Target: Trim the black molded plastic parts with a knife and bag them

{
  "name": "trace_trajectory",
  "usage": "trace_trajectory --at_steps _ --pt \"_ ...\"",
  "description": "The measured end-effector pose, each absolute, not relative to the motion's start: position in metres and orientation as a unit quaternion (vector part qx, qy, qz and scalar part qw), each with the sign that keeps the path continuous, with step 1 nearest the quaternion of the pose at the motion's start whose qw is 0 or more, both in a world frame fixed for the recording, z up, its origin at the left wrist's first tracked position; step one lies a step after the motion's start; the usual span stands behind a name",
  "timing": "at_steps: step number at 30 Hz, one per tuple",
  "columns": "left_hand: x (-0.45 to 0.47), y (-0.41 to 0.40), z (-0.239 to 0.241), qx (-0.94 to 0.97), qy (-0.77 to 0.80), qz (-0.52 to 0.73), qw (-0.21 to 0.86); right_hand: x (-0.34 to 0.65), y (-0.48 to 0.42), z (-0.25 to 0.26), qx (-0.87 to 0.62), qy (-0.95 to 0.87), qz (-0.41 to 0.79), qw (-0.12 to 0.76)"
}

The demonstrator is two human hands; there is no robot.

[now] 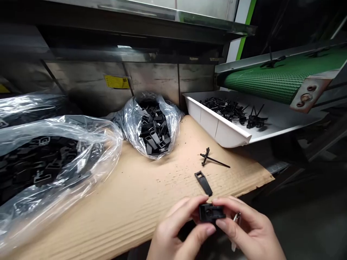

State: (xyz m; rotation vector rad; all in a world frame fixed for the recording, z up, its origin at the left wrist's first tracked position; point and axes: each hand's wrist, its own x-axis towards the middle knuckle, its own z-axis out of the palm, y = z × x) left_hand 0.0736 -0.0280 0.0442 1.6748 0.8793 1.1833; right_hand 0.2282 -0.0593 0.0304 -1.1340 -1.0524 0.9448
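Both hands meet at the bottom of the view over the front edge of a cardboard sheet (130,202). My left hand (176,231) and my right hand (249,231) pinch one small black plastic part (210,212) between thumbs and fingers. A thin metal tool (236,219) also sticks out of my right hand. Just beyond the hands a flat black plastic piece (203,182) lies on the cardboard. Farther back lies a black sprue (213,159) with a long thin runner.
An open clear bag of black parts (154,126) stands at the centre back. A larger clear bag of black parts (46,162) fills the left. A white tray (230,133) with black sprues sits at the right, under a green conveyor belt (276,79).
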Motion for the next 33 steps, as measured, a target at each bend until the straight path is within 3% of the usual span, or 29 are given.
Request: trace_trajectory --at_steps 2,5,10,17,33 --pt "0.075 -0.025 0.043 0.665 0.359 0.488 0.437 0.228 -0.055 0.031 -0.502 -0.51 0.32 0.621" --pt "0.074 -0.02 0.043 0.668 0.374 0.48 0.429 0.231 -0.047 0.03 -0.5 -0.553 0.277 0.606" --pt "0.069 -0.012 0.044 0.713 0.407 0.434 0.37 0.233 -0.038 0.028 -0.514 -0.549 0.294 0.589" --pt "0.065 -0.01 0.042 0.716 0.431 0.415 0.361 0.23 -0.031 0.024 -0.545 -0.445 0.438 0.56" --pt "0.064 -0.015 0.044 0.691 0.422 0.429 0.4 0.236 -0.026 0.006 -0.514 -0.573 0.313 0.556"
